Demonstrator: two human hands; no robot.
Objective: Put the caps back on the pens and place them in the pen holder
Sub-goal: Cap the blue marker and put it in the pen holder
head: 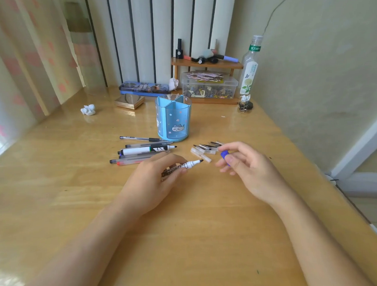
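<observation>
My left hand (154, 179) grips an uncapped white marker (189, 164) whose dark tip points right. A short gap away, my right hand (246, 164) pinches a blue cap (225, 156) between thumb and fingers. Several uncapped pens (143, 151) lie side by side on the wooden desk (187, 229) beyond my left hand. Loose clear and dark caps (205, 150) lie in a small pile beyond my right hand. The blue pen holder (174, 118), with a cat picture and divided compartments, stands upright behind the pens and looks empty.
A crumpled tissue (88, 109) lies far left. A gold compact (129, 101) and a blue tin case (143, 88) sit behind the holder. A small wooden shelf (205, 64), a clear box (210, 87) and a bottle (250, 68) stand at the back right.
</observation>
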